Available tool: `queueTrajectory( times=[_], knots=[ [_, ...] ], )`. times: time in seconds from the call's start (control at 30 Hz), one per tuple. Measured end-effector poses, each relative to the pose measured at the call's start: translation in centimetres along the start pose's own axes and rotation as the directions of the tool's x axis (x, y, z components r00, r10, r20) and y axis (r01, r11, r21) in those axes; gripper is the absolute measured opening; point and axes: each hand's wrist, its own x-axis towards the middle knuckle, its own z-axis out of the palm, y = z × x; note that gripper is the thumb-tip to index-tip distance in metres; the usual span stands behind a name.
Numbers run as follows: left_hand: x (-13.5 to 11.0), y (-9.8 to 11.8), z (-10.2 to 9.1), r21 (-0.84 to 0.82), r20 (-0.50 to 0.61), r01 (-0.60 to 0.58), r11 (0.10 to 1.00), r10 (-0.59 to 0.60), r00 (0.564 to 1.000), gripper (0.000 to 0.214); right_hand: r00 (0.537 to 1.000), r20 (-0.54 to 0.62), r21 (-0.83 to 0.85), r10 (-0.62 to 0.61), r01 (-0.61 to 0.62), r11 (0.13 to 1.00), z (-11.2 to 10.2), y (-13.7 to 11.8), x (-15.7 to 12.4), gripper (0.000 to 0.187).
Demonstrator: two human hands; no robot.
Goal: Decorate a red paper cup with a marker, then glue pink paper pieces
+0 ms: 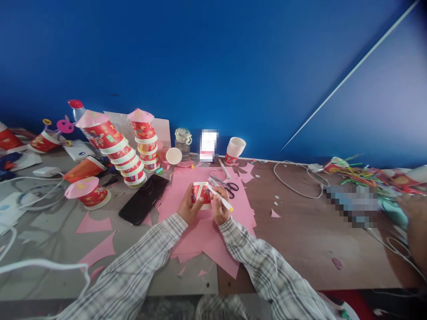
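Observation:
A red printed paper cup with a white strip on its side is held above the pink paper sheets. My left hand grips it from the left, thumb along its lower front. My right hand is closed around a white marker with a yellow end. The marker's upper end lies beside the cup's right edge; whether it touches is hard to tell. Dark-handled scissors lie on the pink paper just beyond my right hand.
Left stand two towers of stacked red cups with pink paper tops, and a black phone lies nearby. A glass jar and white cups line the wall. At right are colourful straws and another person's arm.

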Motion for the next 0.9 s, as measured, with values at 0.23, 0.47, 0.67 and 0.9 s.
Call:
queueTrajectory(
  times=[0.23, 0.47, 0.67, 0.9],
  knots=[
    [0.2, 1.0, 0.0, -0.05, 0.017, -0.01, 0.999, 0.011, 1.0, 0.046, 0.999, -0.033, -0.017, -0.043, 0.043, 0.999, -0.2, -0.9, 0.5, 0.024],
    [0.3, 1.1, 0.0, -0.091, -0.005, -0.002, 0.996, 0.001, 1.0, 0.049, 0.999, -0.032, 0.063, 0.041, -0.039, 0.997, 0.0, -0.4, 0.4, 0.023],
    [0.4, -0.4, -0.2, -0.056, -0.033, 0.036, 0.998, -0.038, 0.999, 0.057, 0.997, -0.031, 0.119, 0.077, -0.073, 0.99, 0.3, -0.6, 0.6, 0.027],
    [0.5, -0.2, -0.3, -0.085, 0.008, 0.044, 0.995, -0.043, 0.999, 0.06, 0.996, -0.047, 0.067, 0.07, -0.067, 0.996, 0.1, -0.4, 0.6, 0.028]
  ],
)
